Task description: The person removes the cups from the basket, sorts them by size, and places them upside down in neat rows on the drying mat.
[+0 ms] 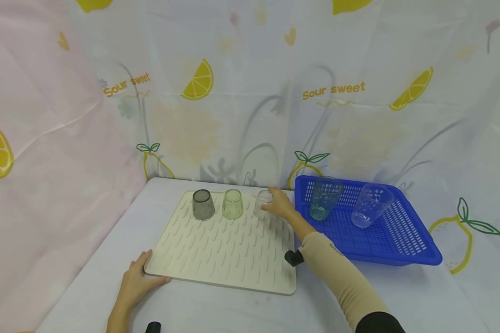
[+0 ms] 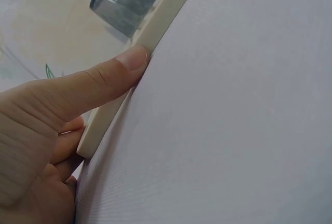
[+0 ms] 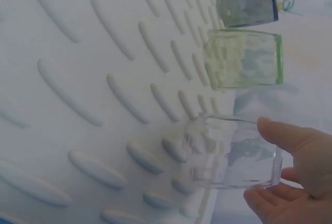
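Note:
A clear glass [image 3: 238, 154] stands upside down at the back right of the cream drying mat [image 1: 229, 252]. My right hand [image 1: 280, 203] grips it near its upturned base, thumb on one side and fingers on the other. To its left on the mat, also upside down, are a green-tinted glass [image 1: 233, 204] and a grey glass [image 1: 203, 205]. My left hand [image 1: 136, 283] holds the mat's front left corner. In the left wrist view its thumb [image 2: 104, 81] presses the front edge, and the other fingers curl by the left side, partly hidden.
A blue plastic basket [image 1: 371, 252] stands right of the mat, close to my right forearm. Inside it lean a teal glass [image 1: 325, 199] and a clear tumbler [image 1: 371, 206]. White cloth [image 1: 216, 310] covers the table, and a lemon-printed curtain [image 1: 241, 125] hangs behind.

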Tool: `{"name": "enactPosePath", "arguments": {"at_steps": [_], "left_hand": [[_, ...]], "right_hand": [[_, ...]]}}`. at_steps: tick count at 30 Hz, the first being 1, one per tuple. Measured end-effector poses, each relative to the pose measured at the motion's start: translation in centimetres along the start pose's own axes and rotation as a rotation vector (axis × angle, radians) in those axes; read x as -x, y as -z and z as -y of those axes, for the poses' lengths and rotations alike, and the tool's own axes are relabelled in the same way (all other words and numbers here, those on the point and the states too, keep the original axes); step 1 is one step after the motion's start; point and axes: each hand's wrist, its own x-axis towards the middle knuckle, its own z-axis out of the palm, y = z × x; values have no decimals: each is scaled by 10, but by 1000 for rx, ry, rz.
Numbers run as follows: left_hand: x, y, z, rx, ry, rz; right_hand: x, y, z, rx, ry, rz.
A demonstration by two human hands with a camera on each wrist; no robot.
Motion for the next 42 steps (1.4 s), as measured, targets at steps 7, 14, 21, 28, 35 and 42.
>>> {"name": "enactPosePath", "arguments": {"at_steps": [7, 14, 21, 28, 35, 42], "left_hand": [[-1, -2, 1, 2, -1, -2], [0, -3, 0, -10, -4, -14], [0, -3, -1, -16, -13, -23], [1, -1, -2, -18, -1, -18], [0, -1, -2, -23, 15, -13], [0, 0, -2, -25, 41, 12]], "right_hand": [[-9, -8, -26, -54, 63, -88], [15, 12, -9, -140, -8, -140], [49, 42, 3, -291, 70, -301], [69, 55, -11, -355, 134, -433], [92, 69, -20, -389, 67, -414], [119, 91, -8, -375, 30, -407]]}}
